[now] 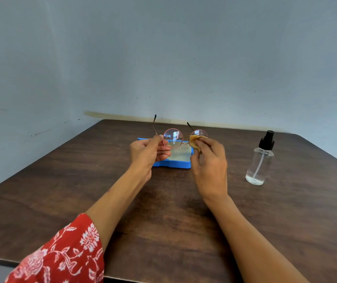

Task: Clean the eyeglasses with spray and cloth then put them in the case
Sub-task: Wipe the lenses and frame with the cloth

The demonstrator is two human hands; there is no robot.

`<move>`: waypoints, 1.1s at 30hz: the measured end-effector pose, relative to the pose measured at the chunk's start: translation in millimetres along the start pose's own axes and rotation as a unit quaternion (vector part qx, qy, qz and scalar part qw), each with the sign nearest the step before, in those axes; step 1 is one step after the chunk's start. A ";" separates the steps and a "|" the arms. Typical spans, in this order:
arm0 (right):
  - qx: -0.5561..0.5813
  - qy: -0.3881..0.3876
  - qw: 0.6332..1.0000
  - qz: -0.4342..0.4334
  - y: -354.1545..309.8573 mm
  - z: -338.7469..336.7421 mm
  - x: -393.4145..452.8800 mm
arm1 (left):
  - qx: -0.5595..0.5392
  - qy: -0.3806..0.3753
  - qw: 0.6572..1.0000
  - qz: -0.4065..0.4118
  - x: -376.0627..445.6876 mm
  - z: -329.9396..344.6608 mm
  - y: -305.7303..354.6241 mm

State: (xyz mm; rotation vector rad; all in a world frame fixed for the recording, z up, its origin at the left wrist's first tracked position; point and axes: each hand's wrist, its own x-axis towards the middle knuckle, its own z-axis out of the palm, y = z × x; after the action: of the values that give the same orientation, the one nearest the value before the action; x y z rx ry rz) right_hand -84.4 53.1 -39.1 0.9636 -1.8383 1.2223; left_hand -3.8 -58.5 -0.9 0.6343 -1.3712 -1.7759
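Round thin-framed eyeglasses [172,137] are held up above the table, temples unfolded and pointing away from me. My left hand [148,153] pinches the frame at the left hinge. My right hand [209,162] pinches a small tan cloth [195,142] against the right lens, which the cloth and fingers partly cover. Behind and below the glasses lies an open blue case [171,164] with a pale lining, partly hidden by both hands. A clear spray bottle [260,162] with a black pump top stands upright to the right, apart from both hands.
The dark wooden table [163,211] runs up to a grey-blue wall at the back. Its front edge lies near my red patterned sleeve [61,256], and its right edge slants just beyond the bottle.
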 end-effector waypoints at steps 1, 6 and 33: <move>0.007 0.016 1.000 0.025 2.2 -2.0 1.5 | -0.001 0.000 1.000 -0.001 -0.1 -0.1 0.2; 0.007 0.040 0.998 0.055 7.2 -5.4 3.9 | 0.000 -0.007 1.000 -0.002 -1.5 0.1 0.7; -0.008 0.052 0.999 0.003 9.1 -8.3 5.8 | 0.011 -0.007 1.000 0.000 -1.0 -0.3 2.4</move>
State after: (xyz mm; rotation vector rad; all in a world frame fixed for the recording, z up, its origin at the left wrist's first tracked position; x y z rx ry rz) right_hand -93.8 62.3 -35.4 0.8701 -1.7682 1.2356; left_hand -2.4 -58.1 1.2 0.6356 -1.4023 -1.7694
